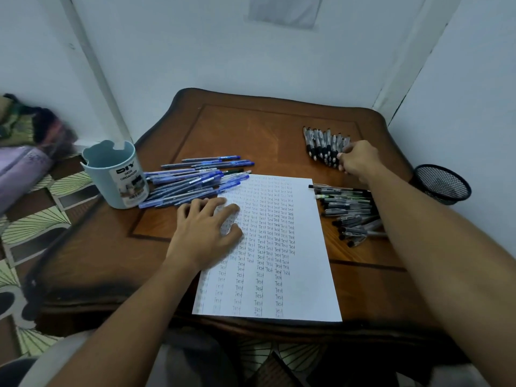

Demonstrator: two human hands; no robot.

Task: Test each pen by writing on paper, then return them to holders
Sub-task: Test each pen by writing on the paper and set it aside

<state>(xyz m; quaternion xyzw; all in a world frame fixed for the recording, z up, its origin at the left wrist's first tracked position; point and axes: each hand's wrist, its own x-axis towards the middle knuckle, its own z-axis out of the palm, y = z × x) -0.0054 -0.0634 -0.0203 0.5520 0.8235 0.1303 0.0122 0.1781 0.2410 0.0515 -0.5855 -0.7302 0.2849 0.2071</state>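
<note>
At two o'clock on the desk (268, 127), the right hand (358, 160) curls its fingers onto the grey pens (324, 145); pinch one barrel cleanly while the left hand (206, 230), fingers spread, pins the paper (301, 289).

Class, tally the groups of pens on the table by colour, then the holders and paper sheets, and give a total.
Blue pen piles: 1
Black pen groups: 2, a row at the right hand and a pile
Holders: 2, light-blue cup and black mesh cup
Paper sheets: 1
Total: 6
</note>
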